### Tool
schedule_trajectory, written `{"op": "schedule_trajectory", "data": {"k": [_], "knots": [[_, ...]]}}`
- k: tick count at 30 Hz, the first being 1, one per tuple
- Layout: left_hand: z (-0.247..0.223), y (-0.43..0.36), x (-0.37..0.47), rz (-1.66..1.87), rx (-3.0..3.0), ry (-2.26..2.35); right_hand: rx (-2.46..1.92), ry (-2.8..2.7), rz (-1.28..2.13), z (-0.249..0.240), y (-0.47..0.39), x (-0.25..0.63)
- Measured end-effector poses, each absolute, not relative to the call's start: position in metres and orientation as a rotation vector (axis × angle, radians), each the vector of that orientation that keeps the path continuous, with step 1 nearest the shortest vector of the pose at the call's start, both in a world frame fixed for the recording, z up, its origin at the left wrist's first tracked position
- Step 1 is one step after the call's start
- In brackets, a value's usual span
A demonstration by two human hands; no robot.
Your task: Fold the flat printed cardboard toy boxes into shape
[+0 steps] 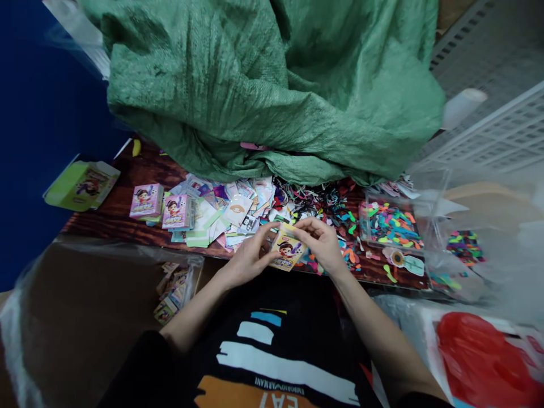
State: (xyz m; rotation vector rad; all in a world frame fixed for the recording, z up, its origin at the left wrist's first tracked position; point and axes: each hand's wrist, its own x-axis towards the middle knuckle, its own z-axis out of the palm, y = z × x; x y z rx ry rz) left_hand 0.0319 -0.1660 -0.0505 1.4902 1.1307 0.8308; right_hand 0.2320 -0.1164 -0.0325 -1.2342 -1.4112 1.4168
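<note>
Yellow cartoon-printed carton point(288, 253) is held at the front edge of the wood-grain table point(113, 225). From afar I see the left hand point(251, 253) pinching its left side, the right hand point(322, 243) its upper right

Workshop, heaped cards point(238, 211), bulky green sack point(272, 96)

Yellow box point(288, 251), green sack point(272, 96), dark wood-grained table point(113, 228)

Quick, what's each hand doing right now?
Left hand: closed, holding the yellow box by its side.
Right hand: closed on the same box, near its top.
</note>
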Motion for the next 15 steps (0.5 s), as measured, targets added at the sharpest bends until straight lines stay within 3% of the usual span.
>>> {"op": "schedule_trajectory", "data": {"k": [15], "knots": [[-0.059,-0.181,0.033,0.859,1.428,1.077,-1.116,-1.653,1.235,-0.045,-0.154,0.235]]}}
